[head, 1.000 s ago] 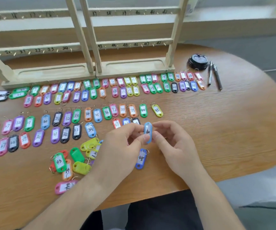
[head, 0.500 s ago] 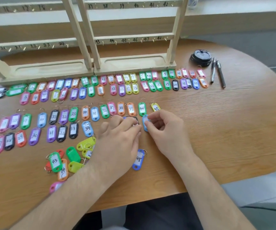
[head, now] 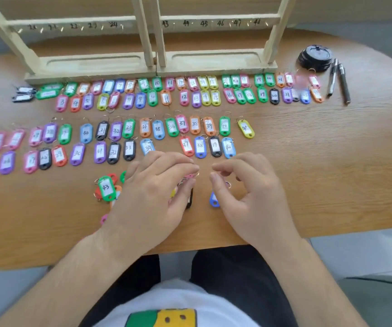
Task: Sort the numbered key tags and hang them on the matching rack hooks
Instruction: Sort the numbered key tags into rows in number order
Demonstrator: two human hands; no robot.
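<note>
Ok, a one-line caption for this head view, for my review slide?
Left hand and right hand hover over loose key tags, sorted numbered rows laid out on the table before the wooden rack.

Head camera looks steeply down, near table (head: 331,185).

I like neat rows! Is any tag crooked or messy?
Yes. The yellow tag at the third row's right end lies tilted, unlike its upright neighbours. A jumbled pile of tags sits beside the left hand, not in rows.

- Looks like an office or study: a rounded wood-grain worktop (head: 331,173) over a plain grey floor (head: 367,251).
- Two pens (head: 344,84) and a black cup lid (head: 315,56) lie on it.
</note>
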